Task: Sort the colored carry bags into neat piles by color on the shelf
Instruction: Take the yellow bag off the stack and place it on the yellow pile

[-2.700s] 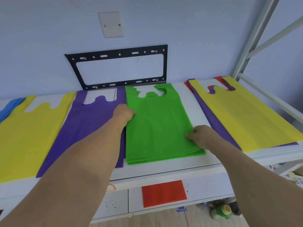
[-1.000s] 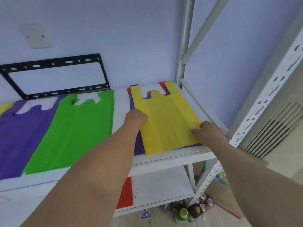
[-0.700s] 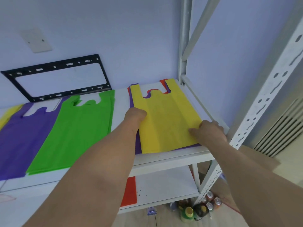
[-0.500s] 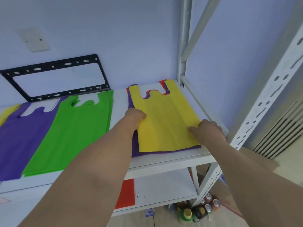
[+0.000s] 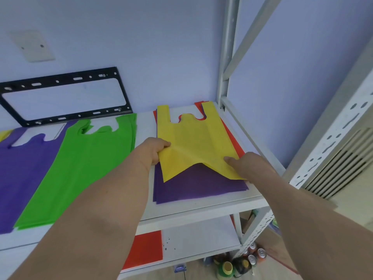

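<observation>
2 hands hold the yellow bag (image 5: 191, 142) at the right end of the shelf (image 5: 212, 201): the left hand (image 5: 154, 151) has its grip pinched on the bag's left edge, and the right hand (image 5: 247, 165) has its grip on the lower right corner. The bag's near end is raised off the purple bag (image 5: 197, 184) beneath it, with a red bag (image 5: 235, 142) showing at the right. Left of these lie a green pile (image 5: 80, 168) and a purple pile (image 5: 22, 174).

I can see only an edge of the red bag (image 5: 232, 136) under the yellow bag (image 5: 191, 142); the left purple pile (image 5: 24, 168) is cut off at the frame edge.
</observation>
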